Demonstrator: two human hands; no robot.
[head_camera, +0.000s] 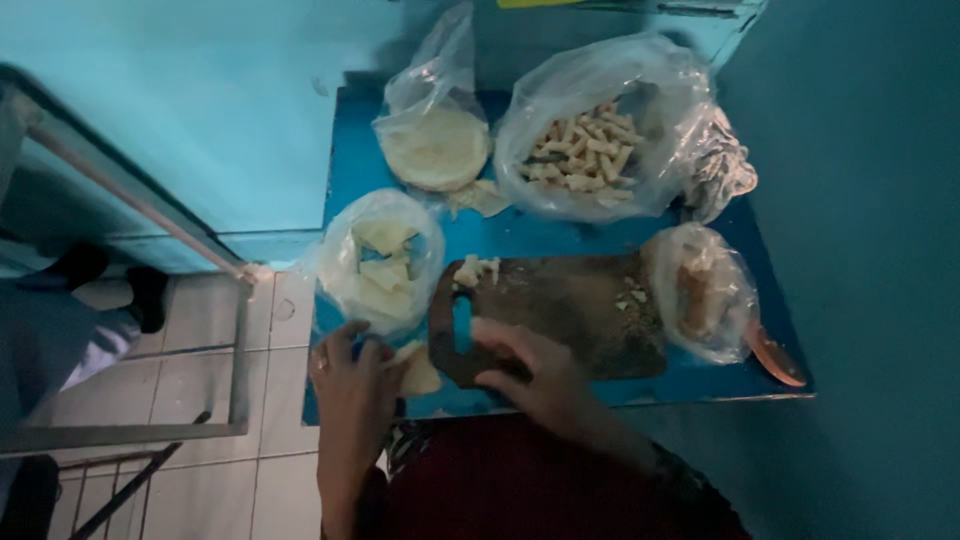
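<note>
- Fingers of your left hand (350, 385) curl around a pale folded dough piece (418, 372), pinching it just left of the dark cutting board (560, 315), likely to keep its fold shut.
- Your right hand (535, 375) rests fingers together on the board's near edge, seemingly steadying it.
- Beyond the board's left end, an open bag of dough pieces (383, 262) sits within reach on the blue table (500, 235).
- Farther back lies a bag of rolled sticks (590, 140).
</note>
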